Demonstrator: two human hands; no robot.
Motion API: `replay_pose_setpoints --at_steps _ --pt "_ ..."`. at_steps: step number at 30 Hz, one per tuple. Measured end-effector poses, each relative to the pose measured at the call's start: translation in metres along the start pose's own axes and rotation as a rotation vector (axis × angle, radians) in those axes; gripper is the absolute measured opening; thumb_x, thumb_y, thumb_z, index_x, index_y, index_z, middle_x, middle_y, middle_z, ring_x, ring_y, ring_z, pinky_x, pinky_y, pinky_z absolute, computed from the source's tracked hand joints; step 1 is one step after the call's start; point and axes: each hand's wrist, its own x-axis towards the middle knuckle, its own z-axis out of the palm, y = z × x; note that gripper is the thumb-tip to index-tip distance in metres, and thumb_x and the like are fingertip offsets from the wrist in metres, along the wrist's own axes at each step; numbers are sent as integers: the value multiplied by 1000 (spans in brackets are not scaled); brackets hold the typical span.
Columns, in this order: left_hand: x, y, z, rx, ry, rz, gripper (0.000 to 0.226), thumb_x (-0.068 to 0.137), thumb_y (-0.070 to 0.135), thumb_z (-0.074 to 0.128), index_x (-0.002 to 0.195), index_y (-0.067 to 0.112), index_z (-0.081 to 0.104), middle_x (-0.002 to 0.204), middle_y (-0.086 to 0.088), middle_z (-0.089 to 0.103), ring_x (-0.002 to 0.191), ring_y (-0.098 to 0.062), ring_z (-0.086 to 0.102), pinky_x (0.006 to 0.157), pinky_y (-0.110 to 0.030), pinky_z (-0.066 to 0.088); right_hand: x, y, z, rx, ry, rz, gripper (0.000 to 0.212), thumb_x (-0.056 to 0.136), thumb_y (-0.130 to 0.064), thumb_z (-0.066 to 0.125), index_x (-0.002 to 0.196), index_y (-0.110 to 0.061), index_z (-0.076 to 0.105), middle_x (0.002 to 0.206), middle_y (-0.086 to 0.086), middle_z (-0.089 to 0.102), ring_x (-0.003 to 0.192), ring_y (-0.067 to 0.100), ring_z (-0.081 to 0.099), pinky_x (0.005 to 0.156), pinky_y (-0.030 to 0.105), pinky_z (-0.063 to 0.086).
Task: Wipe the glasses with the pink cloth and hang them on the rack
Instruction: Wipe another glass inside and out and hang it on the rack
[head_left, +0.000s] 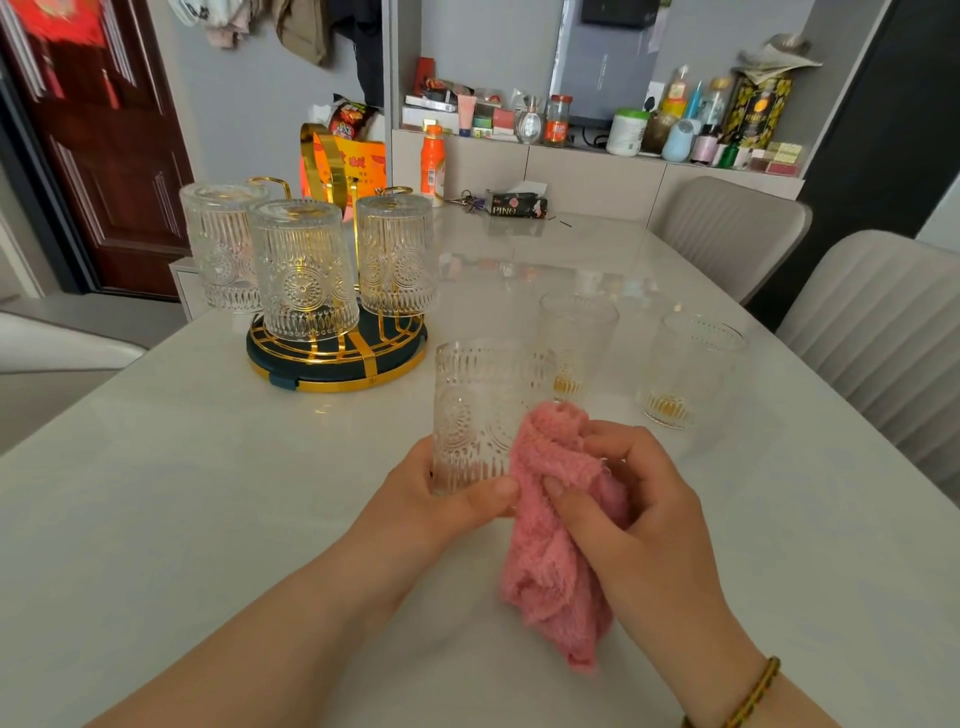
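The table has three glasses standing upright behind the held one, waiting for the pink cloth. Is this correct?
Not three, two: the head view shows two glasses standing upright on the table behind the held glass, the left glass and the right glass, waiting for the pink cloth.

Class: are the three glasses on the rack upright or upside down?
Upside down: the glasses sit base up, rims down toward the rack tray.

head cam | wide-angle | faces fwd+down | close over table (182, 493)
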Motion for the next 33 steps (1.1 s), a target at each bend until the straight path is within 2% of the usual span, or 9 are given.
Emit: replay_pose_setpoints --at_steps 3,6,11,14,19,22,27,31,33 --pt "0 2 0 -56 -90 -36 92 35 53 85 115 18 57 112 -7 68 102 -23 66 85 -31 54 3 -5 -5 32 80 -25 15 65 -29 69 77 -35 61 88 -30 63 78 -6 61 61 5 45" --pt "-4 4 3 -134 -208 -56 97 33 52 87 116 11 56 109 -10 69 100 -24 67 78 -26 54 9 -3 -13 151 184 9 22 77 -5 66 77 -26 58 68 -25 65 61 -7 58 53 6 45" --pt "-4 5 1 -277 -176 -48 81 31 50 88 101 14 68 103 -11 71 92 -22 69 72 -25 56 14 2 -11 205 10 189 15 81 -11 64 71 -15 54 58 -11 59 52 -1 53 48 13 44" --pt "0 4 -5 -323 -69 -61 78 21 50 88 89 16 72 94 -12 73 82 -21 71 65 -26 57 6 -1 -4 155 -129 133 18 76 -10 68 70 -15 52 56 -14 60 49 -6 51 48 9 41" --pt "-3 5 0 -241 -185 -21 84 32 52 86 102 12 64 94 -7 73 85 -18 70 69 -23 55 2 -7 -5 105 56 -117 13 59 -36 63 72 -36 60 87 -26 63 81 -7 60 67 5 44" --pt "-6 5 3 -194 -261 -11 81 39 53 84 107 14 63 103 -7 72 95 -19 68 75 -23 54 8 -6 -11 208 168 -35 17 61 -25 68 74 -24 57 71 -23 65 65 -9 59 56 6 45" --pt "-4 1 -1 -224 -199 0 77 36 59 82 100 18 70 106 -6 71 98 -18 67 80 -23 53 9 1 -6 357 60 216 16 62 -28 67 71 -19 57 59 -13 61 55 1 57 52 15 48" --pt "-4 4 -3 -80 -178 43 96 40 74 71 118 20 55 114 4 67 108 -11 61 93 -22 48 6 -1 -5 386 18 214 16 62 -22 76 61 -28 62 57 -13 61 52 0 56 49 15 47" --pt "-4 5 -4 -35 -165 42 100 38 78 68 119 20 54 115 7 67 109 -9 61 97 -21 45 5 -2 -4 394 9 190 12 63 -21 64 59 -33 62 56 -12 62 51 -2 56 47 14 46"
